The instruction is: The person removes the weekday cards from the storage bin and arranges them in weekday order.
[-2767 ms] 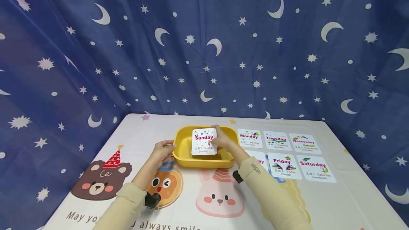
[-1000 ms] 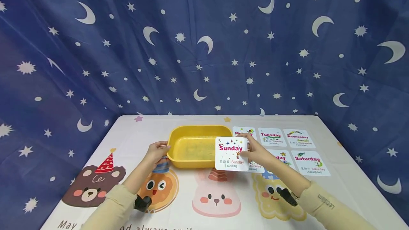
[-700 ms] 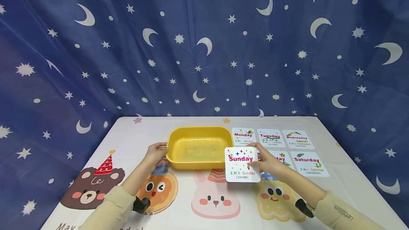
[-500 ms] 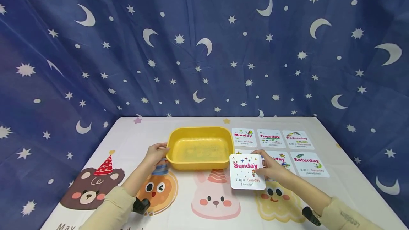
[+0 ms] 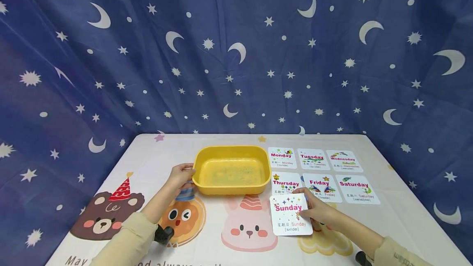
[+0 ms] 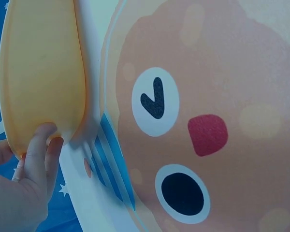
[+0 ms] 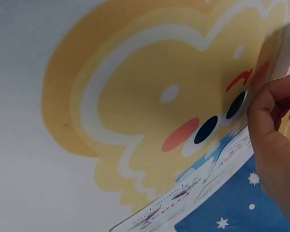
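My left hand (image 5: 181, 175) grips the left end of a yellow plastic tub (image 5: 233, 191). In the left wrist view, that hand's fingers (image 6: 36, 154) lie against the tub's outer side. My right hand (image 5: 319, 210) pinches the right edge of a white square card printed "Sunday" (image 5: 290, 221), tilted up to face me in front of the tub's right end. The card's top edge overlaps the lower part of the Thursday card (image 5: 282, 178). In the right wrist view, curled fingers of the right hand (image 7: 273, 125) show at the right border, with the Sunday card mostly out of frame.
Behind and right of the Sunday card lie several day cards in two rows: Monday (image 5: 281, 161), Tuesday (image 5: 313, 163) and Wednesday (image 5: 344, 163) at the back, Friday (image 5: 320, 192) and Saturday (image 5: 357, 194) in the front row with Thursday. A starry blue curtain (image 5: 236, 73) hangs behind the table.
My right hand has carried the Sunday card from over the tub, rightward and toward me, to in front of the Thursday card. My left hand has kept its hold on the tub.
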Available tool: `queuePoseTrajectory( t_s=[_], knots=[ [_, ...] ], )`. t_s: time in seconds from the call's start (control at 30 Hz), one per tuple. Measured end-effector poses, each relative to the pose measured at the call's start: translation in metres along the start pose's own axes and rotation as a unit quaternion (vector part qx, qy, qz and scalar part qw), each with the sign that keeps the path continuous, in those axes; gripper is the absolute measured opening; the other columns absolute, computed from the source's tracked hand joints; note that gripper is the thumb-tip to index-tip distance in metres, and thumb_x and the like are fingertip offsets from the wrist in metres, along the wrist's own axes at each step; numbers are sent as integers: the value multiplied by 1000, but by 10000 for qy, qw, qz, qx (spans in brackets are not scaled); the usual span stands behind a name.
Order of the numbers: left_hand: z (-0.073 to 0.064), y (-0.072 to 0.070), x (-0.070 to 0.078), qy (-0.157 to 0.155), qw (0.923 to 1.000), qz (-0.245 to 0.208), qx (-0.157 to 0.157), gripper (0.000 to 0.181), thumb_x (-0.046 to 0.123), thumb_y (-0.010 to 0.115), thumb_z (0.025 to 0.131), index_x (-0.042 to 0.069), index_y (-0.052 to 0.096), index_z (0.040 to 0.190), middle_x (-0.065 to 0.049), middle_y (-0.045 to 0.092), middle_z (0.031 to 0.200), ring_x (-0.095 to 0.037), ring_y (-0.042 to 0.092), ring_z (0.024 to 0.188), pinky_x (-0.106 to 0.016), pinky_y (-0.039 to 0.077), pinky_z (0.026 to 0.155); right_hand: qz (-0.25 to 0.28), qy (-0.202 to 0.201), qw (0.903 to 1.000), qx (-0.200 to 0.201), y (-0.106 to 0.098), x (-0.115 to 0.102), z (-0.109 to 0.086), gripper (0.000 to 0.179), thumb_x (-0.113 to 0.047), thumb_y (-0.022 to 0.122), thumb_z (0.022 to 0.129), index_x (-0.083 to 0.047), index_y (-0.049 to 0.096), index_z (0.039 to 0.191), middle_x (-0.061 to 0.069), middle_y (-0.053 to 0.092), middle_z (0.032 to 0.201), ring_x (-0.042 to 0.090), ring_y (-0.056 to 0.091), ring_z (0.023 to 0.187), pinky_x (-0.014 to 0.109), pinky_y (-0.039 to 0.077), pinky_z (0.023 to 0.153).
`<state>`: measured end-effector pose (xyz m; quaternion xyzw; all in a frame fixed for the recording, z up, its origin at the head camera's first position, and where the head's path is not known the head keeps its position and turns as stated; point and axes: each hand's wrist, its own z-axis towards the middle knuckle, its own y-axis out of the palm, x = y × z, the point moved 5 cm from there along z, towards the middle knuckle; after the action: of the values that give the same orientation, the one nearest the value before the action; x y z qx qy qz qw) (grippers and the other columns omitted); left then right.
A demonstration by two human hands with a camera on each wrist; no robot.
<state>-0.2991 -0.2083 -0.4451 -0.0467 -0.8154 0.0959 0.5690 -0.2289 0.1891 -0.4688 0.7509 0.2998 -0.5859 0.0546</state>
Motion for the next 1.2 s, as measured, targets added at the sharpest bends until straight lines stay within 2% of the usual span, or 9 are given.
queuePoseTrajectory(
  t_s=[0.1, 0.2, 0.33, 0.47, 0.57, 0.7, 1.03, 1.2],
  knots=[
    [-1, -1, 0, 3, 10000, -3, -8, 39, 6, 49, 96, -7, 44, 132, -29, 52, 127, -11, 62, 69, -26, 60, 62, -301, -91, 9993, 200, 0, 2, -1, 57, 4, 58, 85, 2, 26, 132, 16, 63, 103, 22, 64, 80, 26, 53, 66],
    [-1, -1, 0, -25, 10000, 27, 11, 39, 6, 50, 96, -7, 44, 132, -28, 55, 121, -12, 62, 69, -27, 60, 63, -913, -237, 9939, 572, -1, 2, -2, 55, 5, 65, 79, 4, 34, 125, 15, 63, 96, 20, 61, 79, 25, 52, 67],
    [-2, -2, -2, -45, 10000, 57, 49, 39, 7, 50, 95, -6, 44, 132, -25, 58, 113, -11, 62, 68, -27, 60, 62, -1797, -348, 9780, 1001, -1, 3, -5, 51, 3, 74, 72, 1, 45, 114, 8, 62, 84, 16, 58, 72, 22, 49, 59],
    [-1, 1, -3, -13, 10000, 56, 22, 39, 6, 49, 95, -6, 44, 132, -27, 56, 119, -11, 62, 68, -25, 59, 61, -2476, -359, 9599, 1265, -1, 4, -8, 52, -3, 79, 69, -3, 48, 111, 3, 56, 74, 13, 51, 63, 19, 42, 51],
    [1, 3, -2, 27, 10000, 85, 25, 39, 7, 49, 95, -5, 44, 133, -28, 54, 124, -11, 62, 69, -25, 59, 61, -2686, -281, 9514, 1481, -1, 5, -8, 53, -6, 81, 67, -5, 50, 110, 4, 50, 76, 14, 46, 65, 20, 38, 51],
    [4, 4, 1, 76, 9999, 139, 8, 39, 8, 49, 96, -5, 44, 133, -29, 53, 125, -12, 63, 70, -27, 60, 63, -2826, -161, 9446, 1659, -2, 4, -9, 52, -8, 82, 66, -8, 52, 107, 7, 44, 82, 17, 43, 68, 21, 38, 54],
    [-2, 3, -4, 77, 9996, 248, -59, 40, 7, 49, 96, -7, 44, 133, -29, 55, 122, -10, 62, 66, -24, 58, 57, -2945, 9, 9403, 1706, 6, 7, -11, 48, -10, 84, 64, -9, 53, 101, 10, 40, 91, 18, 45, 68, 23, 43, 54],
    [-5, 0, -2, 152, 9995, 261, 8, 41, 9, 48, 96, -6, 42, 135, -27, 57, 116, -11, 63, 70, -24, 58, 59, -3083, -5, 9358, 1710, 6, 5, -7, 47, -12, 84, 66, -10, 53, 102, 9, 40, 91, 17, 44, 67, 21, 38, 52]
  ],
)
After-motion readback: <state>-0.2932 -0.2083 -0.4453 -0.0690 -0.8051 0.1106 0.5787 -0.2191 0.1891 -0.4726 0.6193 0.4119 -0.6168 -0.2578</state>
